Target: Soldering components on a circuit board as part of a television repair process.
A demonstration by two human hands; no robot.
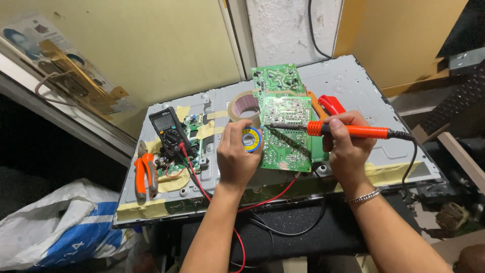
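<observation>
My right hand (346,146) grips an orange-handled soldering iron (353,131) held level, its dark tip pointing left over a green circuit board (285,136). My left hand (236,154) holds a small spool of solder wire (251,139) with a blue and yellow label at the board's left edge. The board lies on a grey metal panel (353,81) with its solder side up.
A black multimeter (169,131) with red and black leads sits left on a smaller green board. Orange pliers (144,174) lie at the panel's left edge. A tape roll (242,106) and a red-handled tool (331,103) lie behind. A white and blue sack (65,227) sits lower left.
</observation>
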